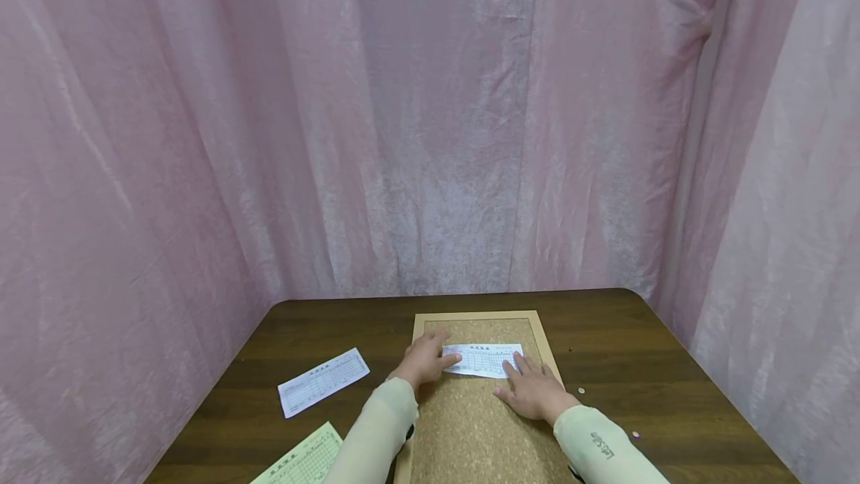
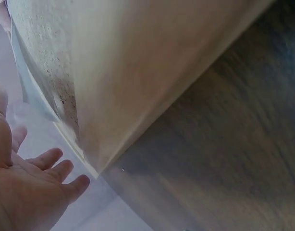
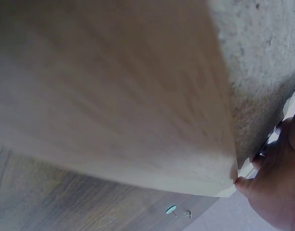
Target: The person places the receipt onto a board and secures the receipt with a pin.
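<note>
Corkboard (image 1: 484,432): flat on the surface (image 1: 672,394), middle-ish
Paper slip (image 1: 478,359): toward the board's far end, left hand (image 1: 423,361) on its left end, right hand (image 1: 534,393) on its right
Second slip (image 1: 324,382): off left, sheet (image 1: 305,461) in front of it
Tacks (image 1: 635,435): right of the board
Curtain (image 1: 430,133): behind everything, sides too

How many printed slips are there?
3: a white slip on the corkboard, another white slip on the table to its left, and a green slip at the bottom edge; more may hide.

"Let's Slim" on right sleeve (image 1: 607,446)
</note>
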Tool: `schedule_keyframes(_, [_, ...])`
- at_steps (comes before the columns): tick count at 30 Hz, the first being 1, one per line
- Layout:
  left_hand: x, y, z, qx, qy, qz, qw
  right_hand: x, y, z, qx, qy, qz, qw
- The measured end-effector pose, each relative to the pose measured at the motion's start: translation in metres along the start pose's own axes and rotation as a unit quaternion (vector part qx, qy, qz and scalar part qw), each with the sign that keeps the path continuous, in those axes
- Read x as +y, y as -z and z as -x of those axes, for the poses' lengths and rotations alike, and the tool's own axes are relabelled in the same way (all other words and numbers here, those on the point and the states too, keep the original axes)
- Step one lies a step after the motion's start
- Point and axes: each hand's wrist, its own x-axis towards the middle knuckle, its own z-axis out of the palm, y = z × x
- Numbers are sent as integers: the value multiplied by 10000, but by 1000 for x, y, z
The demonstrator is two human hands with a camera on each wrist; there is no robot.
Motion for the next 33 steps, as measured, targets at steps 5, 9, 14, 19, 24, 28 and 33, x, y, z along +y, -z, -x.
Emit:
schedule_keyframes(5, [1, 0, 2, -110, 90, -29, 9999, 0, 0, 1, 14, -9, 35, 10000])
schedule_keyframes(9, [-2, -3, 5, -247, 93, -111, 9996, 0, 0, 1, 27, -4, 48, 10000])
schedule_keyframes(14, [-5, -4, 5, -435, 201, -293, 9984, -1, 0, 1, 65, 16, 43, 10000])
schedule_keyframes(19, [-5, -5, 6, -589, 320, -535, 9963, -1, 0, 1, 43, 0, 26, 10000])
schedule_keyframes(24, [-6, -6, 8, -725, 460, -651, 9942, 0, 0, 1, 16, -22, 27, 10000])
schedule_keyframes(28, [-6, -6, 9, -770, 477, -672, 9936, 0, 0, 0, 21, -10, 50, 10000])
schedule_keyframes(33, [-6, -4, 10, -807, 502, -701, 9930, 1, 1, 0, 24, 6, 70, 10000])
